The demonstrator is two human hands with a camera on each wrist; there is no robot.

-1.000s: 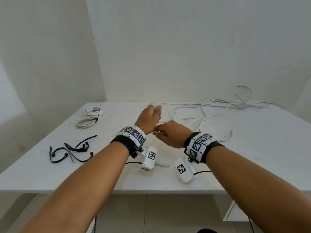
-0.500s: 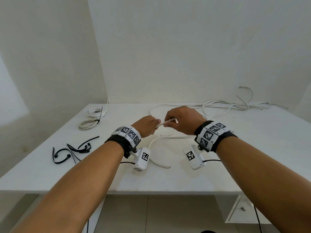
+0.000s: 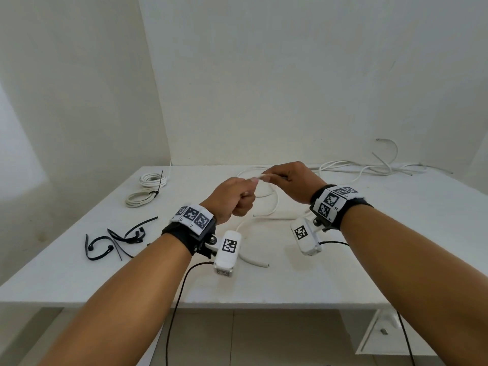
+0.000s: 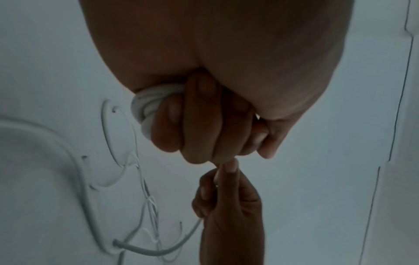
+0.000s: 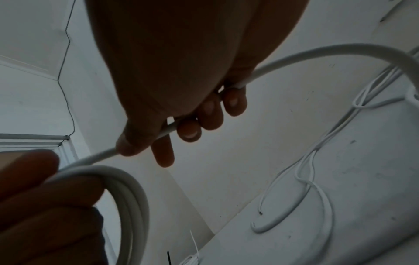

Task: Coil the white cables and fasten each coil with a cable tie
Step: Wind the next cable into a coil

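Most of the coil (image 4: pixel 145 107) lies buried inside the left hand (image 4: pixel 204 89); loop count unreadable. Where the cable (image 5: pixel 294 55) passes under the right hand (image 5: pixel 181 62), palm hides it. Beyond the coil, the tangled cables (image 4: pixel 145 188) blur together, ends indistinct.

Both hands were raised above the white table (image 3: pixel 396 233), close together. The left hand (image 3: pixel 232 199) was a fist, thumb on top, gripping a white cable (image 3: pixel 265 177) whose short visible stretch ran to the right hand (image 3: pixel 293 180), which pinched it with curled fingers. Under the hands, slack (image 3: pixel 264 219) of white cable curved over the tabletop, one cut end lying near the left wrist camera (image 3: pixel 227 253). Two tied coils (image 3: pixel 148 190) lay at the far left of the table, each bound with a black tie. Loose black ties (image 3: pixel 116 240) lay nearer the left edge. More white cables (image 3: pixel 369 169) sprawled along the back wall on the right.
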